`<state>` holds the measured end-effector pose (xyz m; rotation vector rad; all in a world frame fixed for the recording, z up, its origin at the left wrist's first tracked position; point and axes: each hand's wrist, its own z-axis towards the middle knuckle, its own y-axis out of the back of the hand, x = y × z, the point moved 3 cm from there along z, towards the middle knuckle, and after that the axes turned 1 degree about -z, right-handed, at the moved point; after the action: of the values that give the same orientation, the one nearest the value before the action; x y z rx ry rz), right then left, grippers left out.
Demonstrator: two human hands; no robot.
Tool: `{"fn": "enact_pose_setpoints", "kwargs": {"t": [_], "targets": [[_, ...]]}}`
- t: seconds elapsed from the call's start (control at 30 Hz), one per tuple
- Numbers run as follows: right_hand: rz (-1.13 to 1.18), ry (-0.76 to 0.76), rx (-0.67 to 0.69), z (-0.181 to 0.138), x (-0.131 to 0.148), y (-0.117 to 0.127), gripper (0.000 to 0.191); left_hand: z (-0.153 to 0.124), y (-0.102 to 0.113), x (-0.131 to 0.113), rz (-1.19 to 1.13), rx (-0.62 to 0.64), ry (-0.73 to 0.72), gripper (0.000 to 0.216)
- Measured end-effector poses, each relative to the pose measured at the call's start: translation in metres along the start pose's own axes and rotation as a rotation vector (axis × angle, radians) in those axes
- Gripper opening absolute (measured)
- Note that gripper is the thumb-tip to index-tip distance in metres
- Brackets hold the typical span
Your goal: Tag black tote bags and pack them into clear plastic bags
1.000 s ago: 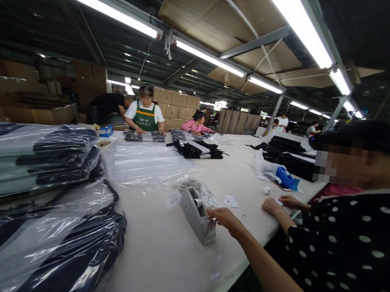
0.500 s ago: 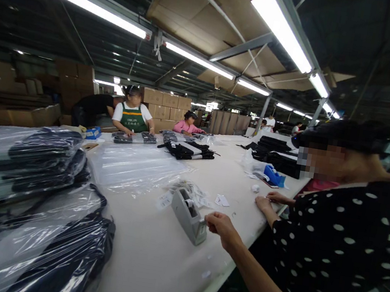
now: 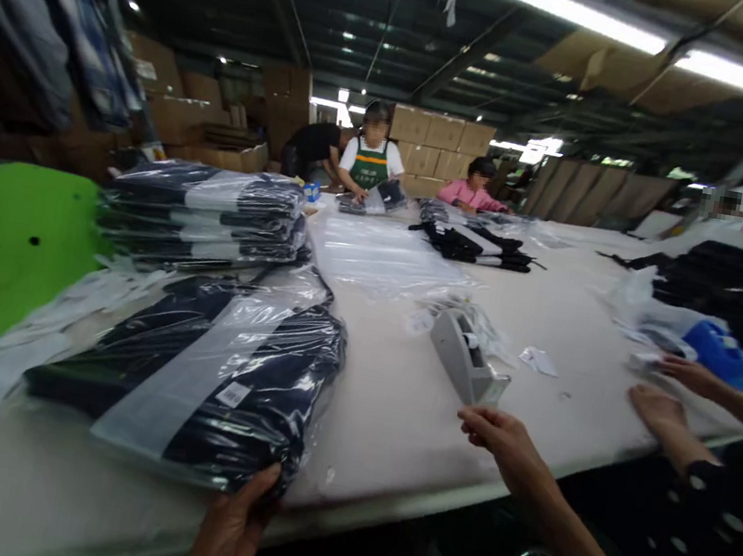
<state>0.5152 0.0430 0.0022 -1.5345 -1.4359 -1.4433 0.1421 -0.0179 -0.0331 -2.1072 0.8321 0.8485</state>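
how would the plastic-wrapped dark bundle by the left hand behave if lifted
The bundle would probably sag, as it looks soft and creased. Its glossy, wrinkled plastic may feel slippery. It seems unlikely to roll, lying broad and flat on the table.

Illegible print on bag label (image 3: 233,394) and apron (image 3: 370,165)
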Motion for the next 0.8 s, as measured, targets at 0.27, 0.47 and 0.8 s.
{"fn": "enact_pose_setpoints", "kwargs": {"t": [0.27, 0.47, 0.8], "targets": [[-0.024, 0.183, 0.624, -0.098, 0.064, -0.193, 0.020, 0.002, -0.002, 0.008, -0.117, 0.111, 0.016, 0.038], [-0.271, 0.177, 0.470, -0.082, 0.045, -0.218, 0.015, 0.002, 0.000, 0.010, -0.121, 0.163, -0.025, 0.038], [-0.188, -0.048, 0.505, -0.077, 0.032, -0.212, 0.021, 0.014, 0.016, 0.014, 0.290, 0.238, -0.039, 0.044]]}}
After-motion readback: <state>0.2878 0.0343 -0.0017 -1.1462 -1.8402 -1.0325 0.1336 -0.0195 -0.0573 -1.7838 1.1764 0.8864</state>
